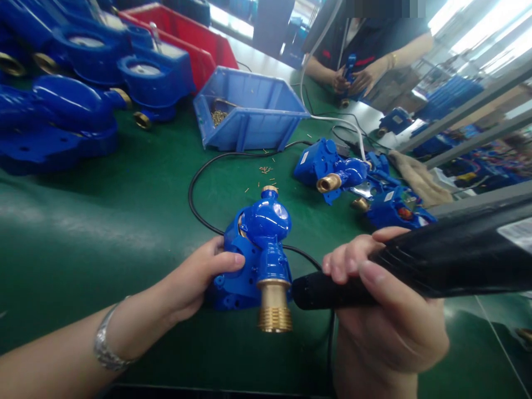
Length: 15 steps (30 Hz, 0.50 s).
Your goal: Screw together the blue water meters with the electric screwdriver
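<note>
My left hand [199,280] grips the left side of a blue water meter body [260,252] that stands on the green mat, its brass threaded end [274,310] pointing toward me. My right hand [382,299] is wrapped round a black electric screwdriver [415,266], whose tip end sits just right of the meter's brass fitting. A black cable [195,194] loops on the mat behind the meter.
A blue bin [257,127] with small brass screws stands behind; loose screws [265,169] lie scattered near it. Red bins [187,33] and stacked blue meters [83,83] fill the far left. More blue meters [353,177] lie right. Another person's hands [353,77] work across the table.
</note>
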Each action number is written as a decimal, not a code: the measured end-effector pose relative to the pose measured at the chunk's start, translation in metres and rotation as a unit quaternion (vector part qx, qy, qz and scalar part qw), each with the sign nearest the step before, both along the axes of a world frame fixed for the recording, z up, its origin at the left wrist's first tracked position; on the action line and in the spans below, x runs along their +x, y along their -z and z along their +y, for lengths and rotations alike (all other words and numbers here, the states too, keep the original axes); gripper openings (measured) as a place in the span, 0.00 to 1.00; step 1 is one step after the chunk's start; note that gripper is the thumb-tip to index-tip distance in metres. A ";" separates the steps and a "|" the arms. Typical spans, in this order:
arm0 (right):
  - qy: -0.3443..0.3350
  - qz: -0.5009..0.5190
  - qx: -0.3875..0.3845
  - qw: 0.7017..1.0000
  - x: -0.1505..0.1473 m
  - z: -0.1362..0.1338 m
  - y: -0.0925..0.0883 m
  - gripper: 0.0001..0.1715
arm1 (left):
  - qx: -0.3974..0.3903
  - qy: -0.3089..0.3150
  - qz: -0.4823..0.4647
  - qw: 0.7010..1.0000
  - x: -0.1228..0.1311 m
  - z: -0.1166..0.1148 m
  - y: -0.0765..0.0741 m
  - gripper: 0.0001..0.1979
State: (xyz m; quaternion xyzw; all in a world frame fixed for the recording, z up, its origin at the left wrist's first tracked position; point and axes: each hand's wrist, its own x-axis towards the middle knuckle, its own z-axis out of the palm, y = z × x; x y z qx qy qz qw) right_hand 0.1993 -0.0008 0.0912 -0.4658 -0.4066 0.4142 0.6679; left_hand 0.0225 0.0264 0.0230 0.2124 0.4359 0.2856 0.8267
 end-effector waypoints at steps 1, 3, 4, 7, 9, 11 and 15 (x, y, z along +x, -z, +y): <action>-0.002 -0.001 0.001 1.000 0.000 0.000 0.001 0.13 | -0.001 0.000 -0.001 1.000 0.000 0.000 -0.001 0.26; -0.005 -0.005 0.004 1.000 0.000 -0.001 0.002 0.13 | -0.004 0.001 -0.008 1.000 0.001 0.001 -0.002 0.26; -0.006 -0.009 0.006 1.000 0.000 -0.001 0.002 0.13 | -0.005 0.000 -0.009 1.000 0.001 0.001 -0.002 0.26; -0.006 -0.016 0.011 1.000 0.001 -0.002 0.003 0.13 | -0.008 -0.004 -0.004 1.000 0.002 -0.001 -0.002 0.27; -0.008 -0.017 0.015 1.000 0.001 -0.002 0.004 0.13 | -0.006 -0.002 -0.005 1.000 0.002 -0.001 -0.001 0.28; -0.010 -0.014 0.016 1.000 0.000 -0.002 0.004 0.13 | -0.002 0.001 -0.008 1.000 0.001 -0.002 -0.001 0.29; -0.003 -0.010 0.010 1.000 0.000 -0.003 0.004 0.16 | 0.007 0.024 -0.014 1.000 -0.004 0.000 0.000 0.30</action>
